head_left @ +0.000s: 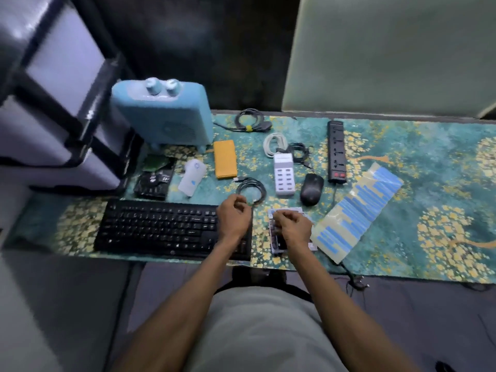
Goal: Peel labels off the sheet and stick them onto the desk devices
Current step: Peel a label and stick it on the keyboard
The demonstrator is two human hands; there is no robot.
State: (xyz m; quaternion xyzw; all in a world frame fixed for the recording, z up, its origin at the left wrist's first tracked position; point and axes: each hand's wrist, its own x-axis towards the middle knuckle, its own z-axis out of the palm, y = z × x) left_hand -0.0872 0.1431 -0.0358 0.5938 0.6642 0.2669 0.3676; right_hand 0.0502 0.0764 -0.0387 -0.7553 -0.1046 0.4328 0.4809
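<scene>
Both hands (233, 217) beside label sheet (357, 208)

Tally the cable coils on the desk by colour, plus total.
Black coils: 3 — top, beside the white USB charging hub, near the left hand
White coils: 1
Total: 4

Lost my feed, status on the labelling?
Left hand curled above keyboard; contents unclear. Right hand curled on small device. Label sheet flat, right of it. Nothing blocking.
</scene>
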